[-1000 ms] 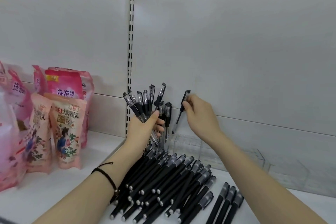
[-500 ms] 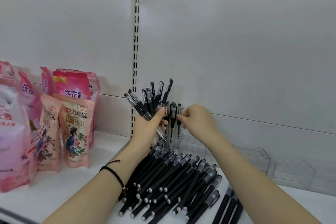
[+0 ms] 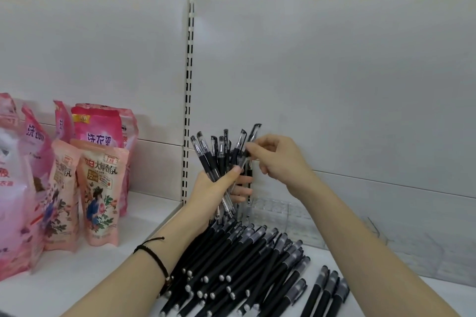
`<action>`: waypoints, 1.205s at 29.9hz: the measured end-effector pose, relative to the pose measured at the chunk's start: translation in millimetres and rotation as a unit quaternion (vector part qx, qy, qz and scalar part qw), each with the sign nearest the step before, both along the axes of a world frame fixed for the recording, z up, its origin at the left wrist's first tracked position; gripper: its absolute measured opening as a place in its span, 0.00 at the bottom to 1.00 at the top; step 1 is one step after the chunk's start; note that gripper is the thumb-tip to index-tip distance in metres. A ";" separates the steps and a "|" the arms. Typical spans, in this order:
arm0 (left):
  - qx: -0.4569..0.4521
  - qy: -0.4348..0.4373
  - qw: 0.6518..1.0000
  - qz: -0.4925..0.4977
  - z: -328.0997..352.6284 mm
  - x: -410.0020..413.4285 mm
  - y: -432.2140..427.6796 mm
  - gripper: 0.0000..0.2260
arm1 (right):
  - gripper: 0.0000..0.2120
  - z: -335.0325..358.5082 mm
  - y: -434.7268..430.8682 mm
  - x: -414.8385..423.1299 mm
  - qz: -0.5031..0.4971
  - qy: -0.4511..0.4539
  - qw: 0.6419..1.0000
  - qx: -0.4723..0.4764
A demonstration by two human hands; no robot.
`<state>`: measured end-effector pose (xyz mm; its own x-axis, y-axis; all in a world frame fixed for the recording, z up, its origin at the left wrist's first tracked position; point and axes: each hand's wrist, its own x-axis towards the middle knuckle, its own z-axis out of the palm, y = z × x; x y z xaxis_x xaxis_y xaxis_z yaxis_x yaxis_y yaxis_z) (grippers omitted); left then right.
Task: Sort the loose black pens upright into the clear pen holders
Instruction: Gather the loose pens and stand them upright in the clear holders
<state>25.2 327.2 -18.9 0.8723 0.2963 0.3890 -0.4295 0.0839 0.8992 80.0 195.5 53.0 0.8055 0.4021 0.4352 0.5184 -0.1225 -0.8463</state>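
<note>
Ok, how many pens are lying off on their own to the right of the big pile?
3. They lie side by side on the shelf, right of the pile: left pen, middle pen, right pen. Others could hide under the right forearm.

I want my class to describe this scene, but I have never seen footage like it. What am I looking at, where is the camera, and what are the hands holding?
There is no machine here: these are a person's two bare hands. Every picture comes from one wide-angle camera worn on the person's head, looking forward and down. The left hand grips a fanned bundle of pens, caps up. The right hand pinches a single pen at the bundle's edge. On the white shelf lies a pile of loose black pens, with the clear pen holders behind it near the back panel. Pink pouches stand to the left.
</note>
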 end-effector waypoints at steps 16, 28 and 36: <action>0.020 0.027 0.977 0.209 -4.1 8.8 14.0 0.10 | 0.06 -12.3 -8.1 31.7 -0.130 -0.174 0.961 -0.169; -0.006 0.019 0.993 0.118 -1.8 11.2 14.1 0.15 | 0.16 -28.5 -4.8 29.5 -0.092 -0.138 0.911 -0.378; 0.064 0.001 0.997 0.040 6.6 -3.8 -0.3 0.15 | 0.10 -5.5 -5.5 5.3 0.009 -0.007 0.994 -0.110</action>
<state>21.4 326.9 -12.3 0.8490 0.3127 0.4259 -0.4278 -0.0661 0.9014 85.3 189.9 47.4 0.7917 0.5032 0.3464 0.5338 -0.2940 -0.7929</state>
